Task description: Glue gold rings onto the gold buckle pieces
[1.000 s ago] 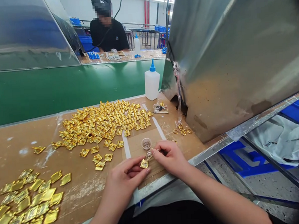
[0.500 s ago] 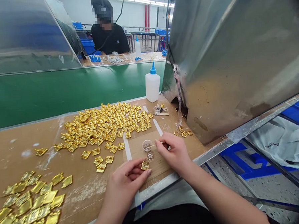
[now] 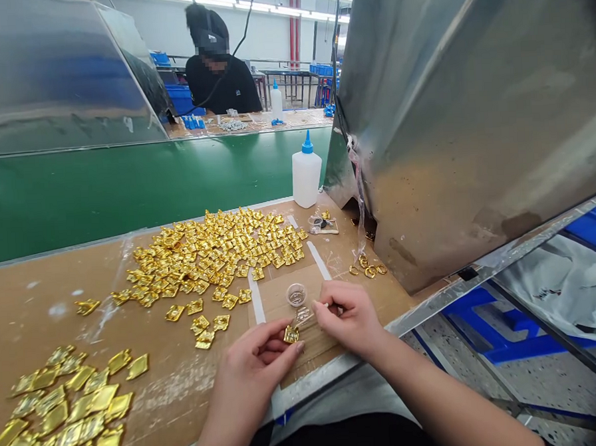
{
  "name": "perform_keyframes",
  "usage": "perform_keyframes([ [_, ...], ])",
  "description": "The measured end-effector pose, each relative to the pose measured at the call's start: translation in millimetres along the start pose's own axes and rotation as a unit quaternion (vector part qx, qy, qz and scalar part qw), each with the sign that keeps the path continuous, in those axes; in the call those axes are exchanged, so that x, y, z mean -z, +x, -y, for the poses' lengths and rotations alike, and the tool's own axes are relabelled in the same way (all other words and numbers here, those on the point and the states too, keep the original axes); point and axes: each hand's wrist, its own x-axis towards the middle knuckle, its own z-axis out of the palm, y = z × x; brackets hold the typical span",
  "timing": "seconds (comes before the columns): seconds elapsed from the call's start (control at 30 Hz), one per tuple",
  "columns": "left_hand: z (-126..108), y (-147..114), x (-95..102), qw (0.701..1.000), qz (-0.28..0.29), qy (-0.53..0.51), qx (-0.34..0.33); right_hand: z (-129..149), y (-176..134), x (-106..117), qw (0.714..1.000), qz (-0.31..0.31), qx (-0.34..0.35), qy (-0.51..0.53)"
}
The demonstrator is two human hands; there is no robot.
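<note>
My left hand [image 3: 260, 358] is closed, with its thumb and fingers pinching a small gold metal piece [image 3: 290, 334] near the front edge of the work surface. Just to its right, my right hand [image 3: 350, 317] grips a thin pale stick [image 3: 311, 309], mostly hidden by the fingers. The stick's tip is too small to make out. Beyond the hands stands a small round clear cup [image 3: 296, 295], with a clear disc [image 3: 302, 314] lying before it. A large heap of similar gold pieces [image 3: 214, 250] spreads to the far left of the hands.
Flatter gold pieces [image 3: 82, 407] lie at the near left. A white bottle with a blue tip [image 3: 307, 176] stands at the back. Gold rings [image 3: 369, 271] lie beside a large metal hood [image 3: 462, 121] on the right. A person [image 3: 223, 80] sits across the green belt [image 3: 126, 185].
My right hand has drawn the stick out of the clear cup and moved it slightly nearer to the gold piece. My left hand keeps its hold. The view has tilted up a little.
</note>
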Motion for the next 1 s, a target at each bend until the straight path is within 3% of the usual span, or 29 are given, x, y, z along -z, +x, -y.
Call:
perform_keyframes([
  [0.3, 1, 1, 0.2, 1.000, 0.002, -0.001, -0.008, 2, -5, -2, 0.999, 0.053, 0.004, 0.004],
  [0.7, -3, 0, 0.2, 1.000, -0.005, 0.007, -0.002, -1, -2, -1, 0.998, 0.059, 0.010, 0.026],
  [0.83, -7, -1, 1.1, 0.999, 0.002, -0.018, 0.035, -4, 4, 1, 0.998, 0.004, -0.027, -0.059],
  [1.0, -2, 3, 8.2, 0.995, 0.006, -0.059, 0.080, 2, 9, 3, 0.965, 0.118, -0.061, -0.228],
])
